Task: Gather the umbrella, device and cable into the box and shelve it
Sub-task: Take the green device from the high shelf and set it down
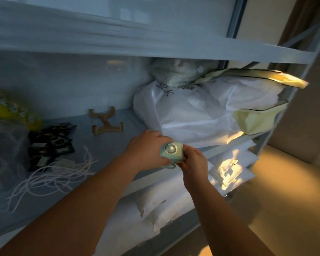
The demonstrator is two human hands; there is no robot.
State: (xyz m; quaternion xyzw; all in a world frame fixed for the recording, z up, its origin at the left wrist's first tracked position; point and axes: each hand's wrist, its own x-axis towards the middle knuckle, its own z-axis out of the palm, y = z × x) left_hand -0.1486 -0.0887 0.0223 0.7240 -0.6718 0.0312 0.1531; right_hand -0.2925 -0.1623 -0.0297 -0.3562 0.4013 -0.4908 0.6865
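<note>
A small pale-green device [172, 151] with a round silver button on its face is held at the front edge of the shelf [107, 148]. My left hand [146, 150] wraps it from the left. My right hand [192, 159] pinches its lower right corner, where a short green strap loop hangs. A tangle of white cable [57, 174] lies loose on the shelf to the left of my arms. No umbrella and no box are in view.
Large white plastic bags [192, 111] fill the right of the shelf, with cream fabric covers [257, 119] beside them. A wooden stand [106, 121], dark packets [50, 143], a clear bag and a yellow item [9, 109] sit left. White pillows [164, 206] lie on the lower shelf.
</note>
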